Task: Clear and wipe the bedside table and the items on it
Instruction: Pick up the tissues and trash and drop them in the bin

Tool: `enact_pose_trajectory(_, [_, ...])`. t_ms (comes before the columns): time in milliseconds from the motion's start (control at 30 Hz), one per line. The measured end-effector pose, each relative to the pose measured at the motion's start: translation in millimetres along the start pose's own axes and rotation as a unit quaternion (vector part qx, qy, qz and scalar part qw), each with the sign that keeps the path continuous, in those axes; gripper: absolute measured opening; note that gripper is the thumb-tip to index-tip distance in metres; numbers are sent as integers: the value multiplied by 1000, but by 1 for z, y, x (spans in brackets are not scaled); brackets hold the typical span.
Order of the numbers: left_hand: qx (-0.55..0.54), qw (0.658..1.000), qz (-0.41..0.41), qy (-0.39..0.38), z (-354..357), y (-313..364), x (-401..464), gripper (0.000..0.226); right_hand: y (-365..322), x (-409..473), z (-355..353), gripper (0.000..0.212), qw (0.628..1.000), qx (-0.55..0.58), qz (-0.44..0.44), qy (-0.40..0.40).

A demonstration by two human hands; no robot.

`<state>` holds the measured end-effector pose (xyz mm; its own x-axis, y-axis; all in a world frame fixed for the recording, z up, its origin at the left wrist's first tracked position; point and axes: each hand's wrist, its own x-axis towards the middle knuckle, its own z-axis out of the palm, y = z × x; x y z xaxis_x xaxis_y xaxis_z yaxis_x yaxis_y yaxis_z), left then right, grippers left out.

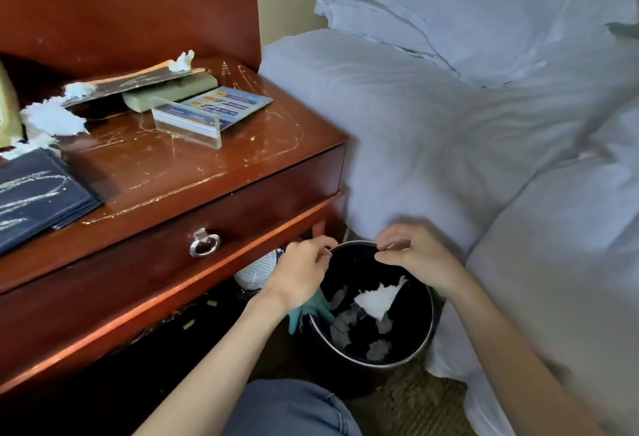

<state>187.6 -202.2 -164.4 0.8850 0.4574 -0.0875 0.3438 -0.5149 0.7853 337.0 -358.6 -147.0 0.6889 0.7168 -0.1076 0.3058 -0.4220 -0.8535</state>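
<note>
Below, both hands [304, 269] [415, 256] over bin [371, 361], bed [449, 142] beside.

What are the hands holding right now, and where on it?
Both hands, left and right, pinch the far rim of the black waste bin; a teal cloth hangs under the left.

Black bin [371, 342] on floor beside bed [484, 124], tissue scraps [380, 299] inside; both hands at its rim, left hand [301, 271] holding teal cloth [306, 311], right hand [415, 254] pinching. Bench [193, 166] scratched, littered.
</note>
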Motion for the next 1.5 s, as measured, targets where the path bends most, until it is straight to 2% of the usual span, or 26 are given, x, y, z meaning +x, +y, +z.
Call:
enact_pose_trajectory(200, [41,988,62,137,-63,31,-26,21,-49,15,9,31,992,55,-102,47])
enact_pose_trajectory(400, [80,953,118,267,-136,51,-48,14,-132,33,21,28,972,85,-218,35])
enact_pose_trajectory(500, [111,936,115,315,-170,49,-52,12,-169,47,35,15,960,58,-274,22])
enact_pose_trajectory(767, [95,919,33,380,-252,22,-59,14,-241,97,76,22,931,-1,-366,0])
enact_pose_trajectory(900, [115,914,-12,390,-291,3,-53,12,-274,123,91,22,918,-57,-392,-14])
enact_pose_trajectory(967, [145,911,-30,385,-309,-7,-49,19,-289,138,99,18,915,-87,-394,-21])
enact_pose_trajectory(1133, [258,914,-112,293,-342,-21,-39,47,-312,181,112,18,909,-165,-381,-38])
enact_pose_trajectory(1200, [302,907,-159,247,-345,-24,-35,55,-315,198,117,27,912,-206,-353,-42])
enact_pose_trajectory(1333, [404,867,-209,205,-336,-30,-24,58,-314,219,128,40,915,-294,-275,-40])
enact_pose_trajectory(1500, [511,809,-215,193,-326,-41,-16,56,-314,221,139,23,911,-310,-268,-39])
